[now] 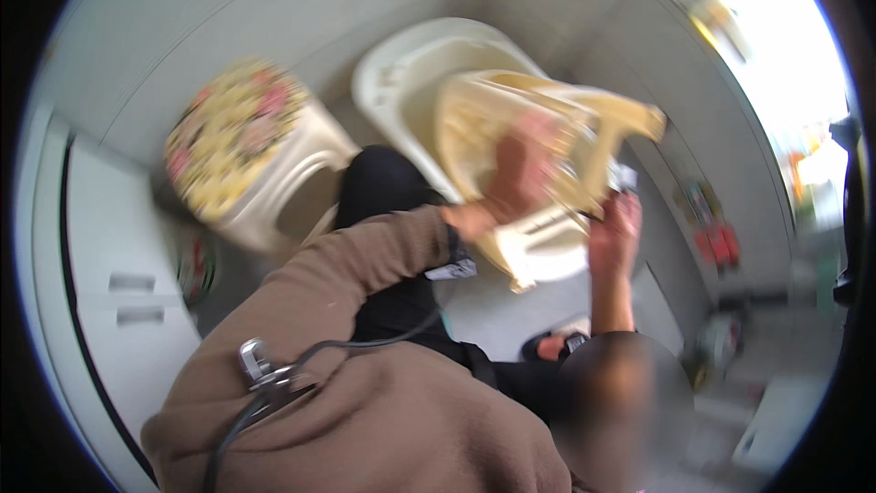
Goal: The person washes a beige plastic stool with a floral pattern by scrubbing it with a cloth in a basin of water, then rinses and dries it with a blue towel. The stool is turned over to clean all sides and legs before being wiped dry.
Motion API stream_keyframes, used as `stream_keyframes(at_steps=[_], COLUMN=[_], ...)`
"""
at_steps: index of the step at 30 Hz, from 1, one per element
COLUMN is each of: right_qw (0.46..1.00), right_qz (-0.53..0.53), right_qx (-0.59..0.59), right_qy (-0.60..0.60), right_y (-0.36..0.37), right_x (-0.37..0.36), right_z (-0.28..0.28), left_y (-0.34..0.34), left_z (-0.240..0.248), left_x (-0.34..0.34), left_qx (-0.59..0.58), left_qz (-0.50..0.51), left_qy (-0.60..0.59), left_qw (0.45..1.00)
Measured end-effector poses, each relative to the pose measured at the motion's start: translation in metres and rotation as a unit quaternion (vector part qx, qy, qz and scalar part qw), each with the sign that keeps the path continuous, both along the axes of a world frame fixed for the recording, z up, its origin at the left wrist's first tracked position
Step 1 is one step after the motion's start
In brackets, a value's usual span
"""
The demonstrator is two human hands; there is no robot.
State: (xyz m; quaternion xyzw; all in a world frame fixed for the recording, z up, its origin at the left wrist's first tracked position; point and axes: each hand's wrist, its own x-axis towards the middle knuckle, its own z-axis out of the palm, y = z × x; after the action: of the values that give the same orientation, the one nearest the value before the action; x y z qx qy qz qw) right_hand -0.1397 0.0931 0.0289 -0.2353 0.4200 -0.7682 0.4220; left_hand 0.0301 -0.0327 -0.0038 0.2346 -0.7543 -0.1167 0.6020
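Observation:
A cream plastic stool [613,141] is tipped on its side above a white plastic tub [388,73]. My left hand [527,164] reaches into the stool's hollow underside. Motion smears its fingers, so I cannot make out whether it holds anything. At the stool's right side, my right hand [617,224] has its fingers closed at the lower end of a leg. A small whitish thing [624,177] shows just above those fingertips, too blurred to name.
On the left stands another pale plastic stool [274,205] with a yellow floral padded cover [242,132]. White cabinet drawers [128,246] line the far left. A red item [718,245] is by the right wall. A bright window [794,46] is at upper right.

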Motion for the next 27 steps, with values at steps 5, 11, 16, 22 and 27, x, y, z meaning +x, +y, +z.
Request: stream_keyframes(at_steps=[5, 11, 16, 22, 27], right_qw=[0.992, 0.954, 0.937, 0.859, 0.836], right_qz=[0.058, 0.240, 0.293, 0.327, 0.330], right_qx=[-0.087, -0.159, -0.096, -0.019, 0.065], right_qy=[0.072, 0.077, 0.164, 0.393, 0.433], right_y=[-0.010, -0.046, -0.083, -0.092, -0.080], right_x=[0.037, 0.095, 0.177, 0.222, 0.193], right_z=[0.054, 0.097, 0.123, 0.114, 0.091], left_y=[0.049, 0.061, 0.042, 0.031, 0.015], left_z=[0.034, 0.077, 0.093, 0.097, 0.078], left_x=[0.033, 0.085, 0.162, 0.296, 0.413], left_qx=[0.003, 0.084, 0.202, 0.041, 0.040], left_qz=[-0.133, -0.078, -0.053, 0.201, 0.401], left_qy=[-0.014, -0.043, 0.030, -0.029, -0.191], left_qw=[0.991, 0.993, 0.978, 0.978, 0.895])
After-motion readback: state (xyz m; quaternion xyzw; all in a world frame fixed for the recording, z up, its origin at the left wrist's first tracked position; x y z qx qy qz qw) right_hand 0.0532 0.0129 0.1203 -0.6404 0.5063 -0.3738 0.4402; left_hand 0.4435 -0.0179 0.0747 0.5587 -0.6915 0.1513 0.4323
